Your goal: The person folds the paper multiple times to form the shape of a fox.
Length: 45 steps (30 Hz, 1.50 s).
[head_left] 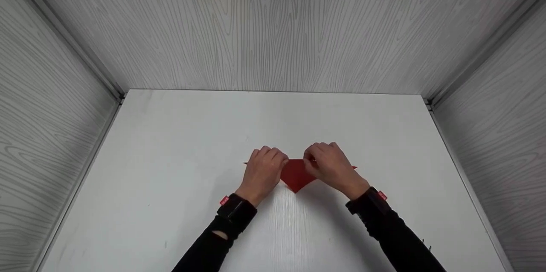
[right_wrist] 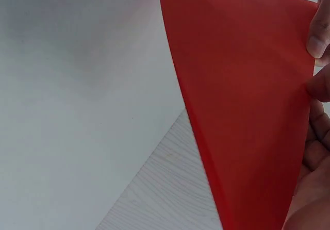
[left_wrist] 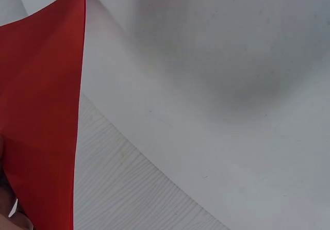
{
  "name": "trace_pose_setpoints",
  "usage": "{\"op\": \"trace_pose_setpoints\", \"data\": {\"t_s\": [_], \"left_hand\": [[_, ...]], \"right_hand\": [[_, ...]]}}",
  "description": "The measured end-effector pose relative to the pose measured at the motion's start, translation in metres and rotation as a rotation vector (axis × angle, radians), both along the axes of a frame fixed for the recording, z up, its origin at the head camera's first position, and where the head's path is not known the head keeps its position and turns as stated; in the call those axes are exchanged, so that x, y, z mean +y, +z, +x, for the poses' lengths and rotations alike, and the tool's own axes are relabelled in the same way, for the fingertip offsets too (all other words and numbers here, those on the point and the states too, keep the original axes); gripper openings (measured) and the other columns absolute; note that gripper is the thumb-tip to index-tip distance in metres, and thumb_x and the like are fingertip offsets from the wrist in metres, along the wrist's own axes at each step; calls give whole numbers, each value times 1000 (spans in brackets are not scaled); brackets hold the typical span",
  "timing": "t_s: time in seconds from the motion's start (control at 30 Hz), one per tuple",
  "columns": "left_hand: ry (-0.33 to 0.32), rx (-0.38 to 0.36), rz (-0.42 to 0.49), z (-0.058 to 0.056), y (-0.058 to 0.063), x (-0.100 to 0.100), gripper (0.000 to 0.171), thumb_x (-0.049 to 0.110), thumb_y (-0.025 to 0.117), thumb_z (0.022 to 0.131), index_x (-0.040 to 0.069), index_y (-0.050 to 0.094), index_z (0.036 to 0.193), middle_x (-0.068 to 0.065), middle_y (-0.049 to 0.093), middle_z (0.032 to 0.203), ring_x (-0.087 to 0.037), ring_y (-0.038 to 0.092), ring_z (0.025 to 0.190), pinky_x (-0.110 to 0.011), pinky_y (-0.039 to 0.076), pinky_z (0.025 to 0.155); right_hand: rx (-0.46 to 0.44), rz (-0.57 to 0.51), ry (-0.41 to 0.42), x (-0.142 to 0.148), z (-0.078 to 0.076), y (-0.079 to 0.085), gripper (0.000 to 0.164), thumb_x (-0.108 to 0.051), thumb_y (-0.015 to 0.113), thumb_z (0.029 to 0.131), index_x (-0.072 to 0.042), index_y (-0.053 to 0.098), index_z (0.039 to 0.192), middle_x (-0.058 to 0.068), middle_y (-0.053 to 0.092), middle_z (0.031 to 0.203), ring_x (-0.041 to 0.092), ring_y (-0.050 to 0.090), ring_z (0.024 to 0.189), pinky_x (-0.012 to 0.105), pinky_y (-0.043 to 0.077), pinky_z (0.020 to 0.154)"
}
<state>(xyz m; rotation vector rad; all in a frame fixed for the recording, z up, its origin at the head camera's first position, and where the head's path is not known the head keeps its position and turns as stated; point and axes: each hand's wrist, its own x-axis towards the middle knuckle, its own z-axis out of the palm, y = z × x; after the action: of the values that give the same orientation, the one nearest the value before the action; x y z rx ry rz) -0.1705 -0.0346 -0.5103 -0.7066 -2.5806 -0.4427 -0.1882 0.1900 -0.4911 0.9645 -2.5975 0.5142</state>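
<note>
A folded sheet of red paper (head_left: pixel 295 177) spans the gap between both hands, its lower corner pointing toward the person. Thin red tips stick out beyond each hand. My left hand (head_left: pixel 263 170) pinches the paper's left part, and my right hand (head_left: pixel 332 169) pinches it nearer the right. In the left wrist view the red paper (left_wrist: pixel 41 106) fills the left side, with a bit of fingers (left_wrist: pixel 6 201) at the lower corner. From the right wrist the red paper (right_wrist: pixel 242 96) looks triangular, and fingertips (right_wrist: pixel 315 45) grip its right edge. The hands hide parts of the paper.
Below the hands is a white table (head_left: pixel 179 135). Pale wood-grain panels stand around it: a back wall (head_left: pixel 273 29), a left wall (head_left: pixel 47 114) and a right wall (head_left: pixel 499 114). Both wrists wear black bands (head_left: pixel 237 211) over dark sleeves.
</note>
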Motion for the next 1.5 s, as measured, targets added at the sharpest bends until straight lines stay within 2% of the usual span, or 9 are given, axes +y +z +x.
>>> {"op": "trace_pose_setpoints", "data": {"t_s": [0.27,0.5,0.6,0.7,0.83,0.97,1.1,1.33,1.5], "left_hand": [[25,-27,24,-1,-5,-12,9,18,73,97,13,76,105,-3,74,99,-22,65,95,-36,51,79],[43,-61,46,0,-7,-21,10,19,73,98,13,75,106,-3,74,101,-22,65,96,-37,50,80],[52,-63,36,0,-7,-23,10,19,73,98,12,75,106,-3,75,101,-22,65,98,-37,51,81],[58,-60,21,0,-9,-23,10,17,73,98,12,75,106,-3,75,100,-23,66,98,-37,51,81],[57,-55,11,0,-9,-22,9,16,73,97,12,75,105,-4,75,100,-23,66,98,-37,51,81],[55,-52,11,0,-8,-20,10,15,74,97,12,75,106,-4,75,101,-22,67,98,-37,51,81],[43,-54,3,1,-7,-15,12,16,74,97,12,76,107,-3,75,102,-22,67,99,-37,52,82],[11,-17,3,2,-4,-7,9,18,73,98,13,75,106,-2,75,101,-21,67,98,-37,51,81],[12,-5,-3,2,-2,-7,9,20,72,98,14,76,105,-2,75,100,-21,67,97,-37,51,81]], "right_hand": [[-41,10,-28,16,-3,-1,8,-6,73,88,-9,68,93,1,69,80,16,58,71,36,46,69],[-31,24,-25,28,-4,-3,5,-6,71,90,-9,68,94,1,69,79,18,57,70,40,47,72],[-32,25,-29,32,-4,-4,2,-8,67,92,-8,68,92,1,68,77,17,56,69,41,47,72],[-22,26,-23,35,-4,-5,7,-11,62,93,-8,69,92,0,67,76,17,56,68,40,47,71],[-9,18,-10,36,-4,-7,5,-8,63,92,-9,68,92,0,66,76,17,55,67,40,48,70],[-41,22,-13,33,-4,-4,7,-8,70,93,-10,68,100,1,69,83,18,59,72,42,50,74],[-62,50,-15,21,-2,1,17,-14,79,92,-12,71,107,0,74,92,19,65,80,44,53,80],[-74,65,-12,-1,-2,4,13,-14,79,92,-14,73,104,0,75,92,18,67,83,43,53,84],[-85,51,-17,-2,-1,5,10,-11,78,92,-15,74,100,-1,74,89,17,66,83,42,53,84]]}}
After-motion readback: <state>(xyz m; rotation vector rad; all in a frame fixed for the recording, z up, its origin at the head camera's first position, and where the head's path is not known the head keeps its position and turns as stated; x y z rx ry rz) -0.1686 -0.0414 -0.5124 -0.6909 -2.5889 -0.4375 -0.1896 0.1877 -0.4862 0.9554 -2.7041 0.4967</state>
